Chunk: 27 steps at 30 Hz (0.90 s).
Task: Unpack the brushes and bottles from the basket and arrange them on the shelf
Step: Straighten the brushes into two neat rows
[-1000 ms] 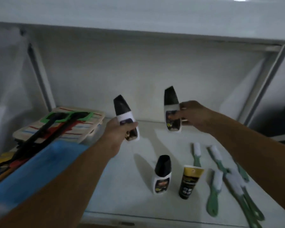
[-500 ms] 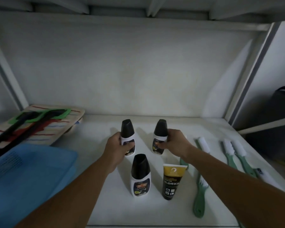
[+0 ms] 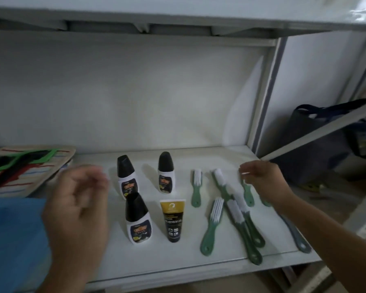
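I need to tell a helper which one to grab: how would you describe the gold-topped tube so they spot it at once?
On the white shelf, find the cluster of four upright containers left of the green brushes. The tube stands front right, beside the nearest bottle. It alone is flat, gold on top and black below; the others are white with black caps.

Single head-worn view, close, facing forward and down onto shelf (image 3: 199,256)

no text can be read. the three white bottles (image 3: 138,220) carry dark labels with blurred orange lettering; the black and gold tube (image 3: 172,220) shows illegible white print.
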{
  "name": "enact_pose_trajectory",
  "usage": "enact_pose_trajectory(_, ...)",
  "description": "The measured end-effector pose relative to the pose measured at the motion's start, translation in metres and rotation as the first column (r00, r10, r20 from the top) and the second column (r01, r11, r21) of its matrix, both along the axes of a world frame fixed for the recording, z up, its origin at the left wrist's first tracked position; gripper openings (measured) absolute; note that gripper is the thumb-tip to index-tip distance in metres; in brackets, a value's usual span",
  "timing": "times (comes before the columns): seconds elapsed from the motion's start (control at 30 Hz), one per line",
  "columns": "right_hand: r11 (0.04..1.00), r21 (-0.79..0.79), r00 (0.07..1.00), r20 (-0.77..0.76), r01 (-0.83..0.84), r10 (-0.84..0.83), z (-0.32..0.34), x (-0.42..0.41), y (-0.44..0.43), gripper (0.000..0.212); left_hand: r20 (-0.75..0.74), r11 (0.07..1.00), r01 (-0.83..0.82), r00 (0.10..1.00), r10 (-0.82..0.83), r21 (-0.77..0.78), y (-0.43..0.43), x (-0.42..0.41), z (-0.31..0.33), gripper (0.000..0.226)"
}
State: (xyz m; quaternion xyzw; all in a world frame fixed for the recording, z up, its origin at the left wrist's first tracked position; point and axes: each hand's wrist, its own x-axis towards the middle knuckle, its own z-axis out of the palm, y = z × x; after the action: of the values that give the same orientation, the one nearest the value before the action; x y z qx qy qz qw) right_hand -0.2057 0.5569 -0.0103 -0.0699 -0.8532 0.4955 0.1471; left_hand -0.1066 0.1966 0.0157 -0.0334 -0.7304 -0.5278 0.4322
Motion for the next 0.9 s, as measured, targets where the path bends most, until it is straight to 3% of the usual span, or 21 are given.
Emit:
enact_pose_trajectory(0.1, 0.978, 0.207, 0.999, 0.041, -0.037, 0.029, -0.005, 0.023, 0.027, 0.02, 0.069, 0.926, 0.339, 0.941, -0.332, -0.168, 0.08, 0.031, -0.002, 0.01)
enact_pose_trajectory(0.17, 0.93, 0.354, 0.994, 0.08, -0.099, 0.075, -0.011, 0.032, 0.033, 0.022, 0.24, 0.849, 0.44, 0.893, -0.38, -0.293, 0.129, 0.028, -0.015, 0.017)
enact_pose_trajectory(0.3, 0.835, 0.509, 0.977, 0.144, -0.208, 0.155, -0.024, 0.025, 0.028, 0.03, 0.497, 0.833, 0.374, 0.856, -0.142, -0.407, 0.188, -0.023, -0.052, 0.029)
enact_pose_trajectory(0.43, 0.782, 0.544, 0.952, 0.204, -0.303, 0.226, -0.033, -0.003, 0.012, 0.03, 0.691, 0.84, 0.342, 0.721, 0.052, -0.421, 0.204, -0.077, -0.076, 0.041)
enact_pose_trajectory(0.53, 0.707, 0.589, 0.916, 0.32, -0.392, 0.241, -0.04, -0.025, -0.001, 0.026, 0.725, 0.819, 0.314, 0.667, 0.169, -0.48, 0.201, -0.1, -0.088, 0.039)
enact_pose_trajectory(0.67, 0.585, 0.693, 0.9, 0.397, -0.422, 0.18, -0.05, -0.042, -0.013, 0.02, 0.75, 0.798, 0.34, 0.631, 0.198, -0.498, 0.2, -0.113, -0.1, 0.037)
enact_pose_trajectory(0.9, 0.608, 0.729, 0.932, 0.357, -0.314, 0.054, -0.053, -0.057, -0.019, 0.014, 0.717, 0.737, 0.344, 0.645, 0.265, -0.582, 0.198, -0.13, -0.106, 0.027)
